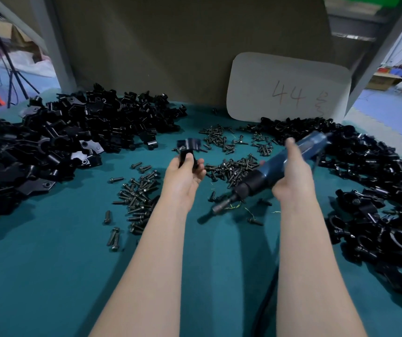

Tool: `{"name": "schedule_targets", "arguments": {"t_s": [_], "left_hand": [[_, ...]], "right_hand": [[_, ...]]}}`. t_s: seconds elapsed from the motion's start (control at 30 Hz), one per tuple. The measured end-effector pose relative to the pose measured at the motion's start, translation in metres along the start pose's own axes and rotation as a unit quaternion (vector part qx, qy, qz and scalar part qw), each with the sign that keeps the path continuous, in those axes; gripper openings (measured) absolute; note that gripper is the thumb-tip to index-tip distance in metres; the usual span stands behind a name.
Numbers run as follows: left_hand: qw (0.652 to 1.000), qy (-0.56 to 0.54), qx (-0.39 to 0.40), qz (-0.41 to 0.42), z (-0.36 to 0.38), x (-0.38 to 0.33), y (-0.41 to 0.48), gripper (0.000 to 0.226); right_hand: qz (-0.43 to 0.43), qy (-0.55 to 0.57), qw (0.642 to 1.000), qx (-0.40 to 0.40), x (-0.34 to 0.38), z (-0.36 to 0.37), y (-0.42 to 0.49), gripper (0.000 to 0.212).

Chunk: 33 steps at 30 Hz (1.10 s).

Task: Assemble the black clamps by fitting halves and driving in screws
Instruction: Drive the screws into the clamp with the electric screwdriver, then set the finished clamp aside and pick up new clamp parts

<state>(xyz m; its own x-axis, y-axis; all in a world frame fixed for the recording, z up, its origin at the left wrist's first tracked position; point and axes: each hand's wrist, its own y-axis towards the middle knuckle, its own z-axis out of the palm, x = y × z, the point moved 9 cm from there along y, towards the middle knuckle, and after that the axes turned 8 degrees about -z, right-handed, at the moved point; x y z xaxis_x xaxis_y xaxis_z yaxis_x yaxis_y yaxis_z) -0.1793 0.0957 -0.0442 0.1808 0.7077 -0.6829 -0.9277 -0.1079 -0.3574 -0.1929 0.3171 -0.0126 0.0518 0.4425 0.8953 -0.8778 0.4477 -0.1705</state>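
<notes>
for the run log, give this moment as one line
left grip: holds black clamp | right grip: holds blue screwdriver | bit: clear of clamp | screws: loose on teal table
</notes>
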Motion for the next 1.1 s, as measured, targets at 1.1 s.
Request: {"name": "schedule_targets", "arguments": {"t_s": [1.1], "left_hand": [[0.842,0.487,-0.005,0.232,0.034,-0.012,-0.014,0.034]], "right_hand": [[-0.262,-0.402,0.836,0.265,0.001,0.075,-0.035,0.022]]}}
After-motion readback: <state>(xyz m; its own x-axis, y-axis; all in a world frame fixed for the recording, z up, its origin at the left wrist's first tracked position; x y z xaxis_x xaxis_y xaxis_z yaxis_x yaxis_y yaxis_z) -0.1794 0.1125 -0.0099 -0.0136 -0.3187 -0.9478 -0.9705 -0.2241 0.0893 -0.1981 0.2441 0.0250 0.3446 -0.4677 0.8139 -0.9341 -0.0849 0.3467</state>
